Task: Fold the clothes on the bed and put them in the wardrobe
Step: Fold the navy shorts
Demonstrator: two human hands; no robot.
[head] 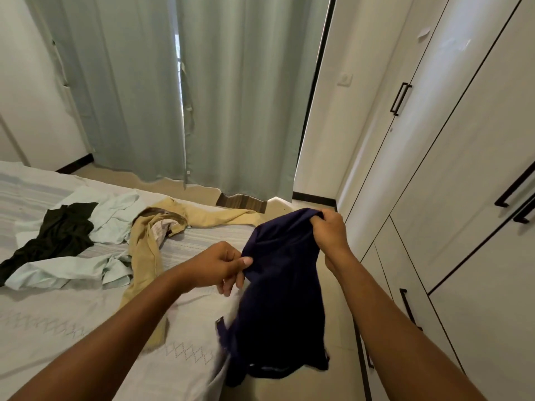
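Observation:
A dark navy garment (278,299) hangs in the air over the bed's right edge. My right hand (330,230) grips its top corner, and my left hand (223,264) pinches its left edge lower down. On the bed (58,328) lie beige trousers (153,227), a pale mint shirt (113,215) and a black garment (63,230), all unfolded. The wardrobe (451,175) stands to the right with white doors, all closed, and black handles.
Pale green curtains (179,91) hang at the far end of the room. A narrow strip of tiled floor (338,328) runs between bed and wardrobe. A light switch (345,79) sits on the white wall beside the curtains.

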